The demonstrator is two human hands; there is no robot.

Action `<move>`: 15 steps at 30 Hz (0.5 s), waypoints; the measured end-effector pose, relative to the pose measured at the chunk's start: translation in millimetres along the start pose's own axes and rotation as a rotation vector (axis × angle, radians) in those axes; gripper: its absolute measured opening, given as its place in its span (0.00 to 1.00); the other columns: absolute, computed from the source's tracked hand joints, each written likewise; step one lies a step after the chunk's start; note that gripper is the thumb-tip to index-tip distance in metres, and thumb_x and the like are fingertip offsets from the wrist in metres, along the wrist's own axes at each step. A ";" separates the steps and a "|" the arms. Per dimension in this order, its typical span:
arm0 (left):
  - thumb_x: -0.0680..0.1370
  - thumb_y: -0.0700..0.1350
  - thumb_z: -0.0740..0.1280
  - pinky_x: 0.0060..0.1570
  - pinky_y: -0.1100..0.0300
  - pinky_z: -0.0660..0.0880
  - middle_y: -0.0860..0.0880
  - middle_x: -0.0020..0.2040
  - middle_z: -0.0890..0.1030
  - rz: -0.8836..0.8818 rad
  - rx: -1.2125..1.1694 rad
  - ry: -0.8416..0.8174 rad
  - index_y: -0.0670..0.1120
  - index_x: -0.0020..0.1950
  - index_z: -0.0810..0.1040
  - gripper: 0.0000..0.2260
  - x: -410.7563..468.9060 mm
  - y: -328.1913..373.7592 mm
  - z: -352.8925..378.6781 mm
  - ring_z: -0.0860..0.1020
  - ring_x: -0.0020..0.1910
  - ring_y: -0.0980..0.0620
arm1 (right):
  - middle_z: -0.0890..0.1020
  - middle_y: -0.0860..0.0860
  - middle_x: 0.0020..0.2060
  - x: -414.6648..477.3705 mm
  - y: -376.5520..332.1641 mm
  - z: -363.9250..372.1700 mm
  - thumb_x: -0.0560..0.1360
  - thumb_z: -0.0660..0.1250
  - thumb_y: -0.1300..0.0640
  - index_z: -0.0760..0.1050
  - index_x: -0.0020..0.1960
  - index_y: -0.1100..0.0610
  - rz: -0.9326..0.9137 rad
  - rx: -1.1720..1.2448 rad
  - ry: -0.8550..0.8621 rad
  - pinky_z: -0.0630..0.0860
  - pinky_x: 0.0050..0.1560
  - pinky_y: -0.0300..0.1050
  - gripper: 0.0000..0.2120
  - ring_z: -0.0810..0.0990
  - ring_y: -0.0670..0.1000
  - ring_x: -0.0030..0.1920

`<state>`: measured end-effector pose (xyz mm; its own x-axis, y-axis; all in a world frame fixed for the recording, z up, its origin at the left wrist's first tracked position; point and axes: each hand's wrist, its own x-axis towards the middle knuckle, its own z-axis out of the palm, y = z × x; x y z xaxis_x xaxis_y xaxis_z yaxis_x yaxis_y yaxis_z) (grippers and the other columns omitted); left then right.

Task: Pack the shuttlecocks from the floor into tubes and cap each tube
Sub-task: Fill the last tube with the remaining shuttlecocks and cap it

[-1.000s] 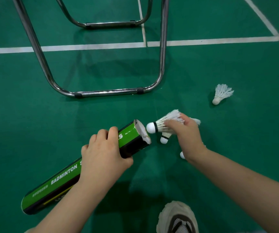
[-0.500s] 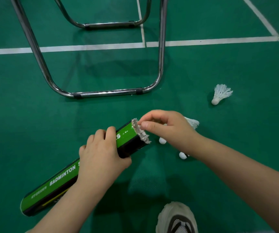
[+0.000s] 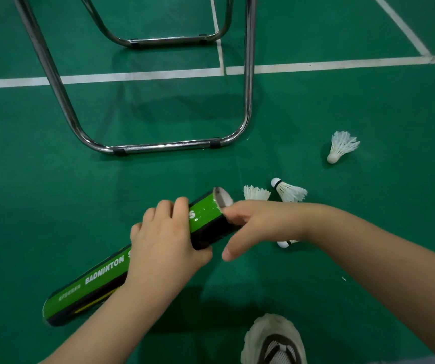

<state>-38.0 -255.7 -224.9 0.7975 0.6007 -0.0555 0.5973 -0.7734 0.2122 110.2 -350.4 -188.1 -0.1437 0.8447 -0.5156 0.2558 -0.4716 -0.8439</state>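
Green tube (image 3: 122, 266) uncapped, left hand (image 3: 164, 240) gripping; right hand (image 3: 253, 224) empty, fingers (image 3: 231, 214) straight at mouth; four shuttlecocks (image 3: 342, 147) unpacked.

the only lettering you can read is on the green tube (image 3: 98, 282) you hold: "badminton" in white capitals along its green band. right after it a second word begins with an "s", and your left hand (image 3: 164, 245) covers the rest. past your fingers, near the open end, a lone white "s" shows, likely that word's last letter. a line of smaller pale print sits nearer the tube's other end, too blurred to make out.
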 end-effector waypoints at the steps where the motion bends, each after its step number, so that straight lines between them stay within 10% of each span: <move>1: 0.56 0.59 0.76 0.39 0.53 0.65 0.47 0.46 0.74 0.039 0.025 -0.007 0.46 0.54 0.71 0.32 -1.3 2.7 3.0 0.74 0.45 0.43 | 0.79 0.59 0.56 5.3 0.8 -0.2 0.64 0.71 0.52 0.76 0.57 0.59 0.057 -0.090 -0.036 0.70 0.63 0.53 0.24 0.76 0.56 0.58; 6: 0.54 0.58 0.73 0.36 0.51 0.69 0.45 0.42 0.75 0.095 0.058 0.050 0.43 0.52 0.73 0.31 0.1 4.6 12.0 0.75 0.41 0.41 | 0.80 0.55 0.53 13.9 7.9 2.8 0.64 0.72 0.46 0.77 0.53 0.56 0.137 -0.136 -0.041 0.73 0.61 0.50 0.22 0.77 0.51 0.55; 10: 0.60 0.56 0.72 0.42 0.51 0.68 0.47 0.48 0.74 0.024 0.030 0.000 0.47 0.55 0.70 0.27 9.2 8.4 10.6 0.73 0.47 0.42 | 0.79 0.48 0.34 1.6 14.2 -6.5 0.74 0.65 0.57 0.77 0.37 0.55 0.009 0.350 0.375 0.76 0.42 0.39 0.08 0.78 0.44 0.37; 15: 0.64 0.57 0.71 0.49 0.51 0.67 0.48 0.53 0.73 -0.020 -0.020 -0.026 0.47 0.59 0.68 0.28 12.9 10.3 10.2 0.71 0.53 0.44 | 0.82 0.49 0.38 3.3 71.7 -36.5 0.75 0.63 0.58 0.76 0.41 0.56 0.210 0.474 0.819 0.75 0.48 0.44 0.06 0.80 0.48 0.42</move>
<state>-20.8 -258.0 -233.4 0.7877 0.6101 -0.0851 0.6113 -0.7572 0.2301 163.0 -372.1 -244.9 0.6170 0.5618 -0.5511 -0.2374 -0.5348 -0.8109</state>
